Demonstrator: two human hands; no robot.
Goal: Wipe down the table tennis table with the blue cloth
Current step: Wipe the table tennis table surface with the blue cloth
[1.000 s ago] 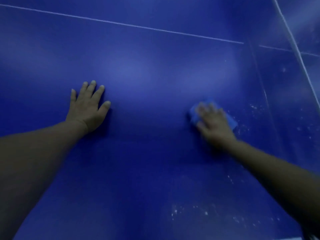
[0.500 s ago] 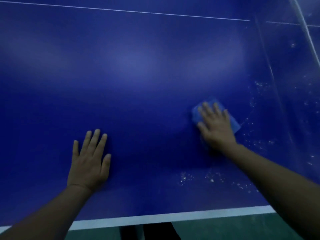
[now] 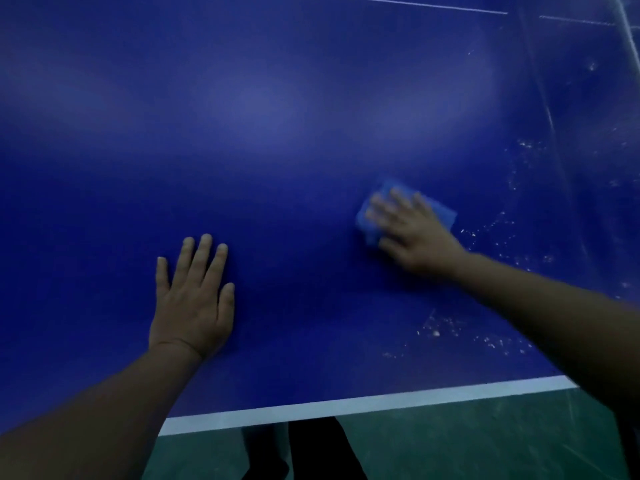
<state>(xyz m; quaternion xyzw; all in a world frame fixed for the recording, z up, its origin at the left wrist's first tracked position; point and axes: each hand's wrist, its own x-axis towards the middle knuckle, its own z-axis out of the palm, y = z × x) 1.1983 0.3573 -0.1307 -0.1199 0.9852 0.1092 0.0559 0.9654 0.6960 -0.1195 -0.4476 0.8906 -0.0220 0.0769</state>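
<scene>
The dark blue table tennis table (image 3: 277, 150) fills most of the head view. My right hand (image 3: 412, 230) lies flat on the folded blue cloth (image 3: 441, 211) at centre right, its straight fingers pressing the cloth onto the tabletop; the hand is motion-blurred. The cloth shows past the fingertips and to the right of the hand. My left hand (image 3: 194, 299) rests palm down on the bare table, fingers spread, to the left of the cloth and nearer the table's front edge.
White specks of dust (image 3: 450, 330) lie right of and below the cloth. The table's white edge line (image 3: 346, 407) runs along the front, with green floor (image 3: 450, 445) below it. A thin white line (image 3: 433, 5) crosses at the top; the net (image 3: 554, 116) stands at the right.
The view has tilted back, bringing the front edge and floor into sight. My right hand has slid the cloth slightly leftward. My left hand stays planted on the table.
</scene>
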